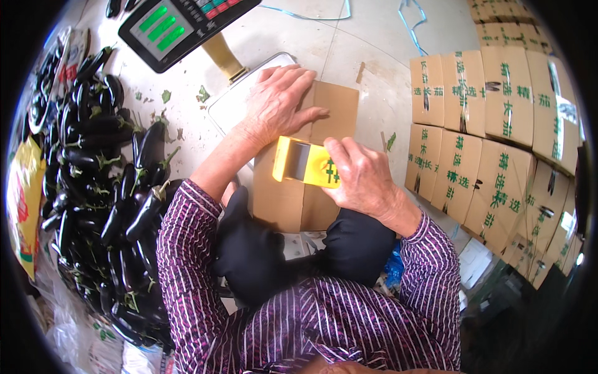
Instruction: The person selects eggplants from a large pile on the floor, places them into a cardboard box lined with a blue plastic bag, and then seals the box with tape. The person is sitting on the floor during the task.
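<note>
A brown cardboard box [277, 202] stands in front of my black-trousered knees, with a flap [336, 109] reaching out at its far right. My left hand [280, 103] lies on the far left part of the box, thumb stretched to the right and fingers extended. My right hand [364, 177] is closed around a yellow tape dispenser [314, 165] with green marks, held over the middle of the box. The dispenser hides part of the box top; whether it touches the cardboard I cannot tell.
Many dark eggplants [93, 187] are heaped at the left. A scale display [174, 28] with green digits stands on a post beyond the weighing platform [227, 106]. Stacked cartons [492, 181] rise at the right. Blue strapping [411, 28] lies on the floor.
</note>
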Action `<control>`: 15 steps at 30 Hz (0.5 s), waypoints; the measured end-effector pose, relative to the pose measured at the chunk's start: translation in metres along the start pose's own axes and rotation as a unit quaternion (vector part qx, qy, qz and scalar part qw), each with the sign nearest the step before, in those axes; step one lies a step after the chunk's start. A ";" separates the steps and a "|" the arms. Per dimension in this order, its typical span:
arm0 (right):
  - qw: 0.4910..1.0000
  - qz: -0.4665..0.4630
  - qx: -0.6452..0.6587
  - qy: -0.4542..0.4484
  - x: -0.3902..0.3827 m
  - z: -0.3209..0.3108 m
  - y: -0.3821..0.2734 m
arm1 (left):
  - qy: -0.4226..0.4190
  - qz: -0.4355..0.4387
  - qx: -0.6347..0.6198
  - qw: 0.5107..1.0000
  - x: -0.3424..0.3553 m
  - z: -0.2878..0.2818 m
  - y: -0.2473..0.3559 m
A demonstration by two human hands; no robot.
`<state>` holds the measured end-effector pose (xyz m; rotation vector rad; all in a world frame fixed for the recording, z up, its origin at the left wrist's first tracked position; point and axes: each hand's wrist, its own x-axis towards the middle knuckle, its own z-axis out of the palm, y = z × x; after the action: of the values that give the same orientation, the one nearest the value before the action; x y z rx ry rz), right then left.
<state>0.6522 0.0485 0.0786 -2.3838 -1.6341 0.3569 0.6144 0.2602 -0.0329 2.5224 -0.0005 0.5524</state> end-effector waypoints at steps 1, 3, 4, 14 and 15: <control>1.000 0.001 0.003 -0.004 0.000 0.002 0.000 | 0.008 0.015 0.024 1.000 0.000 0.000 0.000; 1.000 -0.001 0.005 -0.010 0.001 0.001 -0.002 | -0.006 0.012 0.042 0.999 0.000 -0.001 0.001; 1.000 0.002 0.006 -0.010 0.000 0.001 -0.002 | -0.010 0.009 0.050 0.999 0.000 -0.001 0.002; 0.999 0.004 -0.014 -0.037 0.003 0.002 -0.003 | -0.031 0.030 0.133 0.990 -0.001 0.009 -0.003; 0.999 0.001 -0.018 -0.037 0.000 0.002 -0.002 | -0.033 0.033 0.132 0.990 -0.002 0.010 -0.002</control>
<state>0.6497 0.0495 0.0769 -2.4267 -1.6834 0.4251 0.6168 0.2561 -0.0424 2.8071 -0.0374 0.5228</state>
